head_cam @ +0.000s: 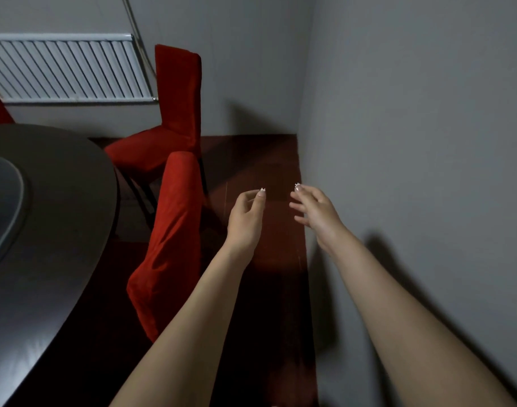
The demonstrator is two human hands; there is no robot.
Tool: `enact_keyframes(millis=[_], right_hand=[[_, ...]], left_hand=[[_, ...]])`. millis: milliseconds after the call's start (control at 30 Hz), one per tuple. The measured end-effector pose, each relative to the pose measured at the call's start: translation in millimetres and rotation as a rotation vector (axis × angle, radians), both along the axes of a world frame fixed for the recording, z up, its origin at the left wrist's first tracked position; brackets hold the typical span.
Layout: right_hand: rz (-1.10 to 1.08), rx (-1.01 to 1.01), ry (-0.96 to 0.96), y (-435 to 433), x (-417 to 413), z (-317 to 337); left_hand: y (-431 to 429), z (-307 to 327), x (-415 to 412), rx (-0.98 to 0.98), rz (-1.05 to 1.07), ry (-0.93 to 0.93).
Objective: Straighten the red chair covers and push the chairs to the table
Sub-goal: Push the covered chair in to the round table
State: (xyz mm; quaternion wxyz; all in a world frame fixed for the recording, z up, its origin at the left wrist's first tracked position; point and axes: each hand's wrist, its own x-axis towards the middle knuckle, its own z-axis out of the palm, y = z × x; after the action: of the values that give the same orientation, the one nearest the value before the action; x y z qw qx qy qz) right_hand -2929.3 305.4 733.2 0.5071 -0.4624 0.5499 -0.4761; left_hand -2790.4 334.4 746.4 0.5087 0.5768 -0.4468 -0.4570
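Head view: left hand [247, 218], right hand [316, 211] loosely open, seemingly empty, beside nearer red chair cover [172, 236].

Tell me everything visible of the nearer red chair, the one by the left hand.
The nearer red chair shows mainly its tall backrest, seen from above, under a red, velvety-looking cover. The cover is creased, with folds bunching toward its lower end. It stands beside the dark round table, its seat hidden. A second red chair stands beyond it. Neither hand touches it: the left hand hovers just to its right, holding nothing.
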Motion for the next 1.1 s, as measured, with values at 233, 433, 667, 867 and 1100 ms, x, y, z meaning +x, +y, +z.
enact_keyframes(millis=[233, 433, 667, 867, 1100], right_hand=[[0.036, 0.016, 0.006, -58.1, 7.2, -3.9], [0.034, 0.024, 0.035, -125.0, 8.6, -10.0], [0.085, 0.05, 0.078, -212.0, 25.5, -3.6], [0.147, 0.019, 0.083, -275.6, 42.8, 4.2], [0.275, 0.016, 0.046, -310.1, 88.2, 11.0]], left_hand=[[-59.3, -4.8, -6.1, -0.001, 0.025, -0.03], [-125.4, -15.7, -9.7, 0.028, 0.019, -0.017], [-213.7, -13.4, 16.1, -0.007, 0.113, 0.008], [-264.3, -12.0, 42.7, -0.024, 0.22, 0.069], [-273.5, 2.4, 80.8, -0.05, 0.361, 0.021]])
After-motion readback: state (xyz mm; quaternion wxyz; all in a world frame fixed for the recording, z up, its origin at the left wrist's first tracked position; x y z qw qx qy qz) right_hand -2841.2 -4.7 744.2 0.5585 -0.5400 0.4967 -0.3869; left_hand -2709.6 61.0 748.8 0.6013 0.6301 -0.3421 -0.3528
